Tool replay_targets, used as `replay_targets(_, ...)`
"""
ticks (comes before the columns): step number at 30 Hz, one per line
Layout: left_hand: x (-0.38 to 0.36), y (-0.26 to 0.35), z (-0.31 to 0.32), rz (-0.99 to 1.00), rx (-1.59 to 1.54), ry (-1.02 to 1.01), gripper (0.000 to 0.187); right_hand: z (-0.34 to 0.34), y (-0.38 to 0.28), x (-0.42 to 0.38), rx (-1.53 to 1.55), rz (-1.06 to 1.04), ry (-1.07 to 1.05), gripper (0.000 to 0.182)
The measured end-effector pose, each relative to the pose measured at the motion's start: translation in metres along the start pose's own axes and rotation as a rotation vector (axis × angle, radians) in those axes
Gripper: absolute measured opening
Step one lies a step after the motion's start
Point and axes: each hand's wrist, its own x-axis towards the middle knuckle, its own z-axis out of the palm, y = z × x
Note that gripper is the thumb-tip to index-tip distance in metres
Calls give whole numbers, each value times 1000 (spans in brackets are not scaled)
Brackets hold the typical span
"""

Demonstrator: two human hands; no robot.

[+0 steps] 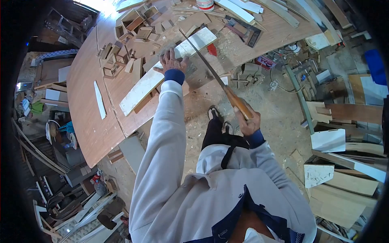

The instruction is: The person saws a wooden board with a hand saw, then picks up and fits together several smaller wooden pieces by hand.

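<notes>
A long, narrow white board (142, 91) with a scuffed, blotchy face is lying slantwise on the worktop (87, 97), brown wood showing under its near edge. The left hand (173, 64) is pressing on the middle of the board, fingers spread, gripping nothing. The right hand (248, 120) is closing around the smooth, brown wooden handle of a saw (236, 101), to the right of the board. The saw's long, thin, tapering metal blade is crossing over the board's far part; whether its teeth are touching the board is hard to tell. A small red piece (212, 49) is lying just beside the board's far end. Left of the board, small boxy wooden frames (114, 58) are sitting in a jumble, and a thin, pointed white strip (99, 100) is resting nearer its near end. Beyond the board, a white tub (205, 5) with a red band is standing among loose wood strips.
</notes>
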Motion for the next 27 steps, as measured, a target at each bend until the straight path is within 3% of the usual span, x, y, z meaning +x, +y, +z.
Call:
replay_targets(15, 1, 4, -4, -2, 2, -7, 86, 25, -10, 33, -7, 11, -48, 36)
replay_targets(17, 1, 4, -5, -7, 14, -10, 86, 28, -2, 32, -23, -102, 15, 36)
replay_targets(21, 2, 2, -3, 6, 26, 10, 85, 33, -2, 41, -58, -122, 13, 38)
replay_targets(27, 2, 4, -7, -10, 51, -1, 83, 22, 0, 31, 0, 39, -78, 41)
